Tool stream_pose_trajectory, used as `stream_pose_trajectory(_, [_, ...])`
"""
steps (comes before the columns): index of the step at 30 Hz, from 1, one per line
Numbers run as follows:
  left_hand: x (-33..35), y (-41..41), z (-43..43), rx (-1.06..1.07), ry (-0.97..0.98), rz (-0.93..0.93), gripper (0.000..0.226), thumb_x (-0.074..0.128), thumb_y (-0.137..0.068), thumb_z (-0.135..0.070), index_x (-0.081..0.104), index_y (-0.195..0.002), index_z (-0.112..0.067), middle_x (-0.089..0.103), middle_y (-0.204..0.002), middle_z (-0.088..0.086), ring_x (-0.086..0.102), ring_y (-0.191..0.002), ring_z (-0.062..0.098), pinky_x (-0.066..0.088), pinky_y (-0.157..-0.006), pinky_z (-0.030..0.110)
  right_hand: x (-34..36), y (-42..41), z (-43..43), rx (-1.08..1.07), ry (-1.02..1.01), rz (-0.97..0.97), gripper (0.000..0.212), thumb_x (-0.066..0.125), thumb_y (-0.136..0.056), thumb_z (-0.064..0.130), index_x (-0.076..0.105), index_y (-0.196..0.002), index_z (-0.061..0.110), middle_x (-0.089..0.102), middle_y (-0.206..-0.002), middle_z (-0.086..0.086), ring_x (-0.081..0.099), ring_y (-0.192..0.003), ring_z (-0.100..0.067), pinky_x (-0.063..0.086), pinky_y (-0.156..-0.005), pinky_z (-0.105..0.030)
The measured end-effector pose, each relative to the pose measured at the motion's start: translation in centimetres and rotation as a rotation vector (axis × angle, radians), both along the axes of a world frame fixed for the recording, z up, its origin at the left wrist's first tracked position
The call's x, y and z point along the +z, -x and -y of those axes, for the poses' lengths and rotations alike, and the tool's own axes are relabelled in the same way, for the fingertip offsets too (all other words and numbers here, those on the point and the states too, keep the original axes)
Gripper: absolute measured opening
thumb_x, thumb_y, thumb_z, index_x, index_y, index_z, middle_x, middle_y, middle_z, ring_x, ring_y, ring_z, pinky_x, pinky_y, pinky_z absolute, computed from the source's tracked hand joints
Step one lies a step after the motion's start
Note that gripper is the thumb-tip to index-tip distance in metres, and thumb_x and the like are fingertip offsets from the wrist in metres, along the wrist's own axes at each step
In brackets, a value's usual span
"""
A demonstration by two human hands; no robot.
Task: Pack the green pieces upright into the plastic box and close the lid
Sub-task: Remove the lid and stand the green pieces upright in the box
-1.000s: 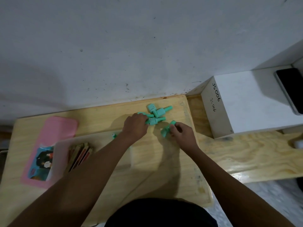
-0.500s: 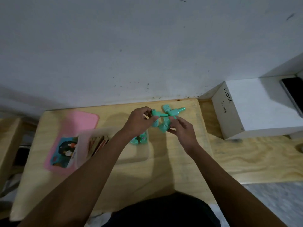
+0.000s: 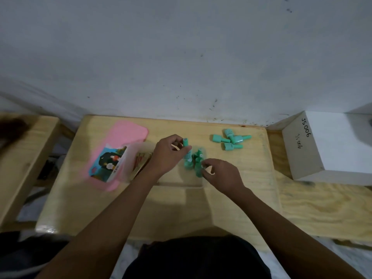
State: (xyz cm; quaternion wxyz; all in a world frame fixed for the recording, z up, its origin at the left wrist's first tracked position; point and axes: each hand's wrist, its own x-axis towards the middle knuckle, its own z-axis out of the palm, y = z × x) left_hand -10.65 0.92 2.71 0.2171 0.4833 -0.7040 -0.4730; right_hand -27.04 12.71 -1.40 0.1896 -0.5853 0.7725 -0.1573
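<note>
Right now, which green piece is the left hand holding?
The green piece pinched in the left hand's fingertips, raised above the plastic box. The rest stand in the box or lie in a heap on the table.

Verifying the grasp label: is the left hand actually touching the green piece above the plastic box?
Touching. The head view shows the left hand pinching the green piece between thumb and fingertips, over the plastic box.
</note>
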Motion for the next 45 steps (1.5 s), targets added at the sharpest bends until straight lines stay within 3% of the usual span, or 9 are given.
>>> stream_pose_trajectory(3, [-0.6,-1.0,-0.8,-0.017,-0.001,0.026,0.016,0.073,-0.079,-0.034,0.063,-0.08,-0.021,0.062,-0.074,-0.006,0.056,-0.061,0.011,0.039,-0.05,0.011,-0.7,-0.7,0.6,0.133,-0.02,-0.208,0.025,0.062,-0.087,0.035,0.07,-0.11,0.029,0.072,-0.105,0.005,0.063,-0.093,-0.02,0.047,-0.074,-0.034])
stream_pose_trajectory(5, [-1.5,-1.2,-1.3,-0.009,0.006,0.049,0.018,0.074,-0.077,-0.034,0.062,-0.078,-0.021,0.061,-0.073,-0.008,0.055,-0.062,0.011,0.044,-0.056,0.021,-1.1,-1.1,0.8,0.177,-0.03,-0.324,0.023,0.065,-0.085,0.03,0.072,-0.106,0.026,0.069,-0.104,0.001,0.059,-0.096,-0.023,0.046,-0.074,-0.036])
stream_pose_trajectory(11, [-4.4,-1.1,-2.8,-0.038,-0.029,0.113,0.017,0.076,-0.075,-0.027,0.065,-0.081,-0.015,0.065,-0.08,-0.003,0.058,-0.066,0.015,0.049,-0.065,0.03,-1.8,-1.2,0.7,0.053,0.049,-0.372,0.024,0.081,-0.071,0.029,0.077,-0.094,0.025,0.061,-0.087,-0.001,0.057,-0.083,-0.024,0.045,-0.064,-0.035])
stream_pose_trajectory(20, [-7.6,-0.1,-3.8,-0.027,-0.01,0.221,0.012,0.076,-0.069,-0.022,0.066,-0.074,-0.019,0.066,-0.078,0.002,0.063,-0.068,0.019,0.055,-0.067,0.04,-1.2,-0.9,0.5,-0.044,-0.003,-0.182,0.023,0.066,-0.086,0.037,0.072,-0.107,0.029,0.063,-0.1,0.005,0.059,-0.094,-0.017,0.042,-0.074,-0.033])
stream_pose_trajectory(26, [-8.0,0.6,-3.9,0.033,-0.001,0.209,0.011,0.077,-0.073,-0.017,0.068,-0.076,-0.011,0.062,-0.073,0.001,0.058,-0.066,0.016,0.049,-0.063,0.031,-1.7,-1.0,0.4,-0.108,-0.006,-0.066,0.023,0.068,-0.086,0.039,0.073,-0.106,0.03,0.06,-0.096,0.006,0.057,-0.093,-0.013,0.042,-0.067,-0.028])
stream_pose_trajectory(31, [-8.0,0.9,-3.7,0.014,0.017,0.237,0.01,0.074,-0.075,-0.015,0.069,-0.081,-0.009,0.065,-0.081,0.005,0.056,-0.069,0.015,0.041,-0.062,0.023,-2.0,-0.8,0.2,-0.107,-0.032,-0.04,0.024,0.065,-0.088,0.042,0.072,-0.109,0.033,0.056,-0.096,0.009,0.053,-0.095,-0.009,0.039,-0.066,-0.025])
stream_pose_trajectory(45, [-8.3,0.8,-3.6,-0.014,0.025,0.27,0.02,0.077,-0.073,-0.023,0.07,-0.089,-0.012,0.069,-0.088,0.006,0.06,-0.075,0.016,0.049,-0.067,0.028,-1.9,-0.2,0.1,-0.099,-0.001,0.005,0.027,0.064,-0.088,0.045,0.069,-0.113,0.035,0.058,-0.096,0.013,0.054,-0.09,-0.005,0.043,-0.064,-0.024])
